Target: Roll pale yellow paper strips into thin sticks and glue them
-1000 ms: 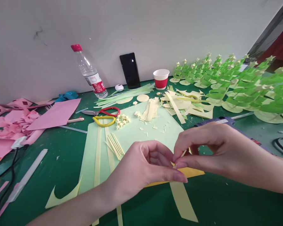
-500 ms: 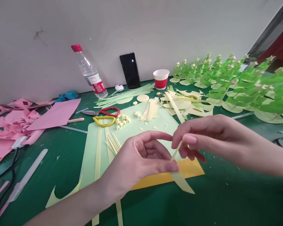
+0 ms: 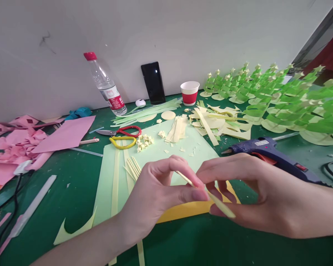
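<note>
Thumb and index finger of my left hand (image 3: 158, 195) pinch a narrow pale yellow paper strip (image 3: 222, 207). One end of the strip sticks up behind the fingers, and the other slants down to the right. My right hand (image 3: 261, 192) is around that lower end, its thumb below and its fingers above, spread apart. Whether the right thumb touches the strip I cannot tell. Beneath both hands lie a light green sheet (image 3: 152, 162) and an orange-yellow sheet (image 3: 183, 211). Small folded paper stars (image 3: 144, 142) and thin paper sticks (image 3: 133, 168) rest on the green sheet.
A glue gun (image 3: 269, 149) lies just behind my right hand. Scissors (image 3: 123, 136), a bottle (image 3: 111, 92), a phone (image 3: 153, 83) and a paper cup (image 3: 189, 94) stand or lie farther back. Green paper trees (image 3: 283, 96) fill the right; pink paper (image 3: 66, 135) covers the left.
My right hand has moved down and its fingers have spread, uncovering the glue gun. The strip has turned from its broad face to nearly edge-on in my left hand.
</note>
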Motion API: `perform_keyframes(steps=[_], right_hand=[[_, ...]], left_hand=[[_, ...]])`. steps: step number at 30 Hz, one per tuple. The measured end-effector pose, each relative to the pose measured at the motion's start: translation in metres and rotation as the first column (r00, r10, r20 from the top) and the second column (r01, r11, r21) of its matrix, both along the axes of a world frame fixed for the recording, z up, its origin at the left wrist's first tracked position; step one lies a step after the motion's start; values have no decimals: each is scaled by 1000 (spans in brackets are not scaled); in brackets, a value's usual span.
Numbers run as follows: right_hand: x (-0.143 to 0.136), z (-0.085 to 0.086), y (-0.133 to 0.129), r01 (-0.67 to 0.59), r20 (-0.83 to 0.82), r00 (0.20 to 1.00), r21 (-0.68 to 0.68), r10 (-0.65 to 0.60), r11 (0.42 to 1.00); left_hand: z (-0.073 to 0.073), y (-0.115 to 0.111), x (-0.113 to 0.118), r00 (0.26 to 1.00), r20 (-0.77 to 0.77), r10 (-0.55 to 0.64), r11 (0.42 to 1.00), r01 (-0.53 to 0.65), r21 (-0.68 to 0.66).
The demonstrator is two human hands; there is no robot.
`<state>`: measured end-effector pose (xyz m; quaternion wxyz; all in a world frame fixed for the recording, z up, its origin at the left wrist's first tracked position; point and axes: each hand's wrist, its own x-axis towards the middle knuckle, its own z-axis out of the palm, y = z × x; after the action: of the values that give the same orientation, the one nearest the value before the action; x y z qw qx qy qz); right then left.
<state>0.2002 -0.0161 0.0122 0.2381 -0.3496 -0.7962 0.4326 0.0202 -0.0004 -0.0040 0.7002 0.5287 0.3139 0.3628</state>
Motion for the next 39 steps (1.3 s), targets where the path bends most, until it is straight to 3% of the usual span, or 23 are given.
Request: perform_keyframes(steps=[4, 9, 14, 17, 19, 22, 27, 30, 33, 39], right_hand=[[-3, -7, -7, 64, -30, 998, 167, -60, 984], [0, -15, -9, 33, -51, 999, 336, -17, 941], [4, -13, -10, -4, 11, 1000, 401, 0, 916], [5, -11, -11, -4, 20, 1000, 344, -4, 939], [6, -10, -10, 52, -2, 999, 294, -53, 954], [5, -11, -8, 117, -17, 993, 260, -116, 959], [4, -14, -7, 129, -30, 991, 405, -128, 905], [1, -19, -7, 159, -31, 986, 481, -164, 862], [-1, -24, -7, 174, -22, 981, 542, -193, 822], [4, -23, -8, 155, 27, 974, 637, -223, 755]], left_hand=[[-3, -2, 0, 998, -39, 51, 994, -47, 99], [-7, -5, -1, 998, -14, 58, 993, -57, 108], [-11, -4, -2, 998, -33, 46, 989, -40, 141], [-9, -1, -4, 993, -103, 61, 966, -33, 255], [-6, 3, -7, 982, -154, 113, 910, -40, 412], [-2, 7, -10, 967, -172, 187, 780, -40, 625], [-3, 10, -13, 943, -172, 284, 542, -10, 841], [-3, 10, -13, 923, -178, 341, 434, 14, 901], [-2, 9, -13, 911, -182, 370, 399, 21, 917], [0, 6, -12, 905, -205, 373, 424, 30, 905]])
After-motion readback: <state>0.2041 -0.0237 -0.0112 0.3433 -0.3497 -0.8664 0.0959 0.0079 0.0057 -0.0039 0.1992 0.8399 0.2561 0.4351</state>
